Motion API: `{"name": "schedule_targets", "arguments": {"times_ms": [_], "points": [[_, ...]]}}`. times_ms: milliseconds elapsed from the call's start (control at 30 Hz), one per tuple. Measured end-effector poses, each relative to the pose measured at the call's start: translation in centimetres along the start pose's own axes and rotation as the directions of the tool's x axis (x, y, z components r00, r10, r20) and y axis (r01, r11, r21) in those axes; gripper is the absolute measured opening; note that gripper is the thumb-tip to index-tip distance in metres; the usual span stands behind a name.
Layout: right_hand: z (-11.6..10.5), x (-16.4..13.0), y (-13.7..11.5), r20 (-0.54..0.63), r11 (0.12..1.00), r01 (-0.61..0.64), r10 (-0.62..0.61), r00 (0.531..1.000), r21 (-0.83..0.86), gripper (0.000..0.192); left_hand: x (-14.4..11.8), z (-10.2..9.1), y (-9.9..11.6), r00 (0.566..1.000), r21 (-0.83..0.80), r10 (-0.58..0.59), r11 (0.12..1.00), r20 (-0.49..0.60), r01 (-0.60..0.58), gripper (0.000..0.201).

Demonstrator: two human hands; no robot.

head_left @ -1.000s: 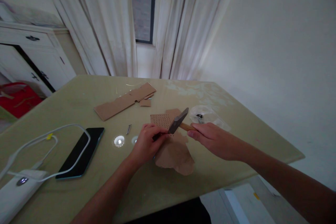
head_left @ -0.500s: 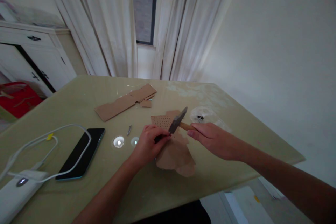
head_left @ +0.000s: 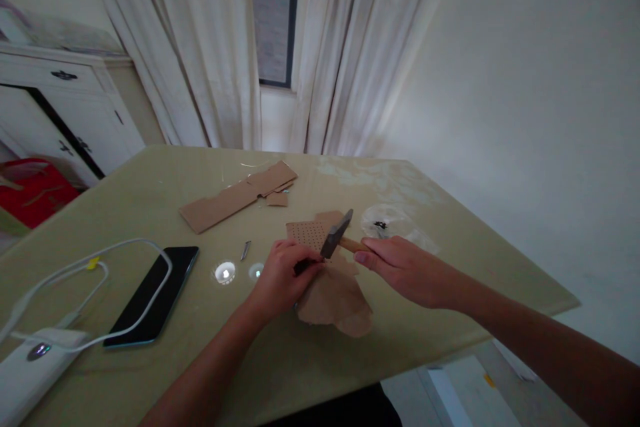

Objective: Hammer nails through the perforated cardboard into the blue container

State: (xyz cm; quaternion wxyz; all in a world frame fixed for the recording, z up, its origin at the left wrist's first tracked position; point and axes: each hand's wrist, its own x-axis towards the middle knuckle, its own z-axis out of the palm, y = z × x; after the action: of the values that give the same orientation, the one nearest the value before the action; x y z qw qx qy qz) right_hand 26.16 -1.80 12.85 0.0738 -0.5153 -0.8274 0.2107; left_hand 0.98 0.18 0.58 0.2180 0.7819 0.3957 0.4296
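Observation:
In my right hand (head_left: 405,267) is a hammer (head_left: 337,233), gripped by its wooden handle with the metal head tilted over the fingertips of my other hand. My left hand (head_left: 285,277) is closed in a pinch right below the hammer head. What its fingertips hold is too small and hidden to make out. Under both lies brown cardboard (head_left: 333,300) with a rounded, curled near part. Its far part, a perforated piece (head_left: 306,233), carries rows of small dark holes. Whether the hammer head touches the pinched thing I cannot tell.
Left of my hands lie a small metal strip (head_left: 245,251), a shiny round disc (head_left: 225,272), a black tablet (head_left: 155,293) and a white power bank (head_left: 43,367) with a looped cable. Cardboard strips (head_left: 240,197) lie farther back. A clear plastic bag (head_left: 395,223) with small black pieces sits at right.
The hammer head has come down and left very slightly toward the pinching fingertips. My left hand and the cardboard stay in almost the same place.

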Motion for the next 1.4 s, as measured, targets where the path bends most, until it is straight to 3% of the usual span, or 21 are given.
{"name": "schedule_targets", "arguments": {"times_ms": [167, 300, 367, 733, 1133, 1400], "points": [[-2.0, -0.2, 0.5, -0.059, 0.994, -0.036, 0.042, 0.997, 0.102, 0.049, -0.1, -0.4, 0.1, 0.996, 0.001, -0.074, 0.997, 0.05, 0.074, 0.011], [-3.2, -0.7, 0.7, -0.081, 0.993, -0.044, 0.054, 0.995, 0.114, 0.05, -0.2, -0.7, -0.1, 0.991, 0.063, -0.067, 0.996, 0.117, 0.06, 0.064], [-3.3, -1.0, 0.6, -0.084, 0.992, -0.04, 0.05, 0.995, 0.115, 0.052, -0.3, -0.8, -0.2, 0.985, 0.061, -0.069, 0.996, 0.156, 0.06, 0.079], [0.7, -0.6, 0.0, 0.051, 0.997, -0.033, 0.036, 0.998, -0.064, 0.041, -0.2, -0.7, -0.2, 0.98, 0.015, -0.05, 0.999, 0.193, 0.048, 0.071], [0.7, -0.3, -0.2, 0.099, 0.995, -0.058, 0.066, 0.993, -0.081, 0.04, -0.1, -0.7, 0.0, 0.982, 0.018, -0.042, 0.999, 0.183, 0.039, 0.069], [2.7, 0.2, 0.0, 0.156, 0.989, -0.082, 0.1, 0.983, -0.122, 0.038, -0.1, -0.8, 0.0, 0.984, 0.012, -0.038, 0.999, 0.172, 0.036, 0.069]]}}
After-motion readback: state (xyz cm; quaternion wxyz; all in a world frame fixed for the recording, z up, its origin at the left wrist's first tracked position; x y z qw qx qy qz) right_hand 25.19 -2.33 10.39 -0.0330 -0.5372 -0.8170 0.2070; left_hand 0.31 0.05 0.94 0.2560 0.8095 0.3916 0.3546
